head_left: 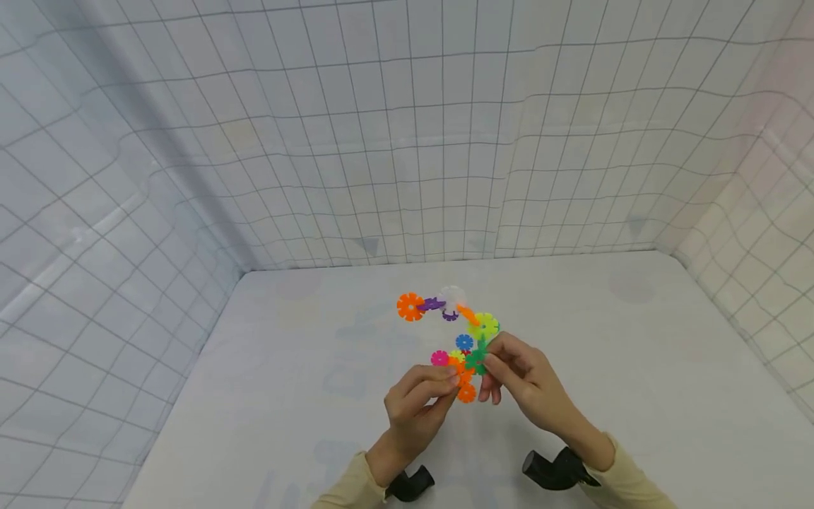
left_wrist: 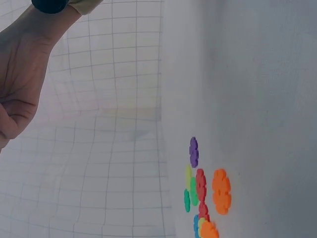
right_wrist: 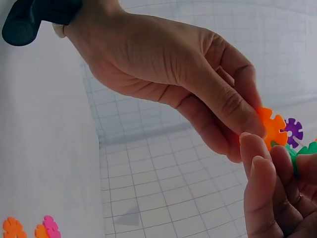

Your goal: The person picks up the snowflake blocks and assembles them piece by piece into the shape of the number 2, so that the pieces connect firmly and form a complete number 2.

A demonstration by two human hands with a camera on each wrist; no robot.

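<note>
A person's left hand (head_left: 412, 404) pinches an orange notched plastic disc (right_wrist: 274, 128). Close by, the right hand (head_left: 526, 385) pinches a green notched plastic disc (head_left: 477, 362); whether the two discs touch is unclear. A curved chain of orange, purple, clear and lime discs (head_left: 468, 314) extends beyond the right hand. Pink (head_left: 439, 358) and blue discs (head_left: 464, 342) lie on the white surface (head_left: 286, 367).
</note>
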